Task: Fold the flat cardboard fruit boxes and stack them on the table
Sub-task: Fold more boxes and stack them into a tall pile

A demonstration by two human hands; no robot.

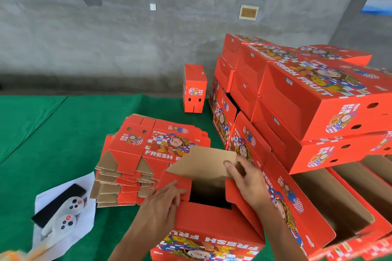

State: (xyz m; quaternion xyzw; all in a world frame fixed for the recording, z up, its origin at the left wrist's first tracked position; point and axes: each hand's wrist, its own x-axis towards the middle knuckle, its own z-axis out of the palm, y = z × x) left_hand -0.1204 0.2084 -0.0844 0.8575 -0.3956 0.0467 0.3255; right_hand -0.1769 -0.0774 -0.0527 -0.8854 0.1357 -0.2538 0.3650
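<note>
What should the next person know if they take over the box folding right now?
Left hand: fingers laid on the left end flap of the half-folded box, pressing it.
Right hand: pinching the far brown flap, thumb on top.
Flat boxes: a pile lies on the green table, left of the box in hand.
Done: folded boxes are stacked at right; one small box stands alone near the wall.
Left: close this box's end flaps, stack it, then work through the flat pile.
</note>
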